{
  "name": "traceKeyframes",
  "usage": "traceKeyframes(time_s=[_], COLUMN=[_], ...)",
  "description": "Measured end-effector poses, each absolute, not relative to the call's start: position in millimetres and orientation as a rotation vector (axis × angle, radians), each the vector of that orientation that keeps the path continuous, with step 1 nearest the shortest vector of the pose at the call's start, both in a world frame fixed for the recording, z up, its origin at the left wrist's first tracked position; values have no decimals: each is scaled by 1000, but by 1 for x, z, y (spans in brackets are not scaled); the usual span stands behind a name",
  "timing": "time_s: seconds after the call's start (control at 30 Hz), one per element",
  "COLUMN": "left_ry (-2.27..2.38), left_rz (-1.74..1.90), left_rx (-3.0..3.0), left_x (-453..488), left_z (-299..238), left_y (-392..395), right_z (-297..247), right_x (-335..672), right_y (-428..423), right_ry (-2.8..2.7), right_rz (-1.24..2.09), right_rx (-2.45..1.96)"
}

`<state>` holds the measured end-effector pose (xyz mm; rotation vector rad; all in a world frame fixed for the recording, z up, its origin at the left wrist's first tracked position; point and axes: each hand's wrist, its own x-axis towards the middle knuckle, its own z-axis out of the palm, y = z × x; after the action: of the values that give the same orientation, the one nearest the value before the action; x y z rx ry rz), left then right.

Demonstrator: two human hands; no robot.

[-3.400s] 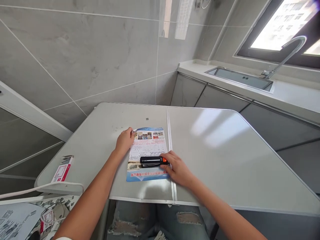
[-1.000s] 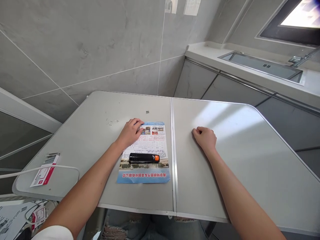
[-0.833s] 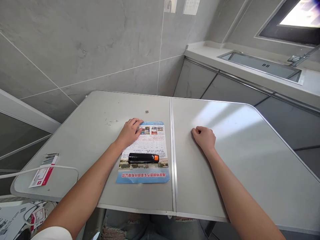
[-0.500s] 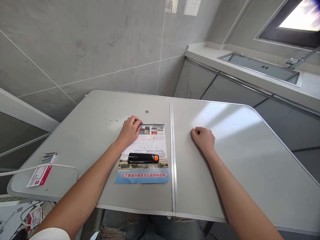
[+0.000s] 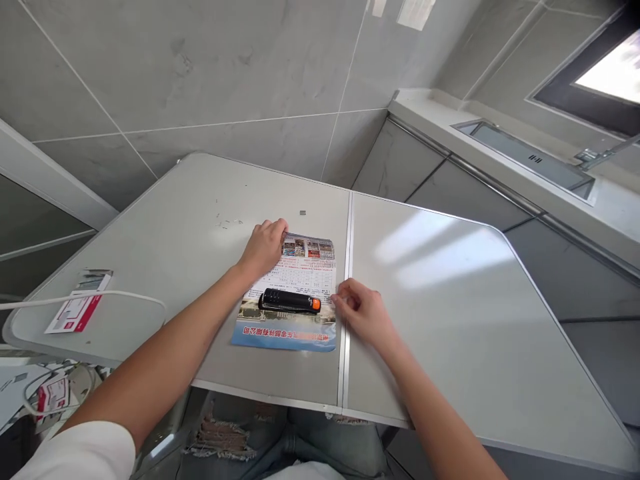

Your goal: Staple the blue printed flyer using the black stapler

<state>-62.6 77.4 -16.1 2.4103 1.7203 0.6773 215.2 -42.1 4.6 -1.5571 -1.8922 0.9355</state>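
A colourful printed flyer (image 5: 293,293) lies flat on the grey folding table (image 5: 450,287). A black stapler with an orange end (image 5: 291,301) rests across the flyer. My left hand (image 5: 263,245) presses on the flyer's top left corner, fingers curled down onto it. My right hand (image 5: 364,312) sits at the flyer's right edge, just right of the stapler's orange end, fingers loosely bent and apart, holding nothing.
A red and white card (image 5: 75,310) and a white cable (image 5: 80,297) lie at the table's left end. Loose staples (image 5: 227,222) and a small metal bit (image 5: 303,213) lie beyond the flyer. A sink (image 5: 525,157) is set in the counter at the right.
My right hand has moved left from the bare right half of the table to the flyer's right edge, beside the stapler. The left hand stays on the corner. The view has tilted.
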Motion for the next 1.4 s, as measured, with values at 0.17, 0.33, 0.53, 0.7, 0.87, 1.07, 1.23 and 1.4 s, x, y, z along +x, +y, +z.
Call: traceKeyframes(time_s=[0.17,0.33,0.53,0.7,0.87,1.07,1.23,1.4], left_ry=[1715,1753,1766,1774,1727,1631,1591,1423], left_rz=[698,738,700,658,610,489,567,874], left_rx=[2408,2351,2378,2388,2409,2494,2506,2303], left_x=[-62,-60,-46,-22,16,68,75,41], left_z=[-19,-15,-7,-3,-1,-7,-6,7], left_y=[78,75,62,51,53,68,68,15], right_z=[1,-12,-20,-21,-19,-18,-17,-4], right_x=[196,176,181,200,224,252,272,283], right_y=[-96,-125,-138,-155,-168,-173,-171,-143], right_ry=[-1864,-1978,-1895,-1837,-1773,-1756,-1825,-1746], right_rz=[913,625,526,484,444,403,354,381], right_rx=[-1643,-1628,-1558,-1529,-1558,-1645,-1679,-1527])
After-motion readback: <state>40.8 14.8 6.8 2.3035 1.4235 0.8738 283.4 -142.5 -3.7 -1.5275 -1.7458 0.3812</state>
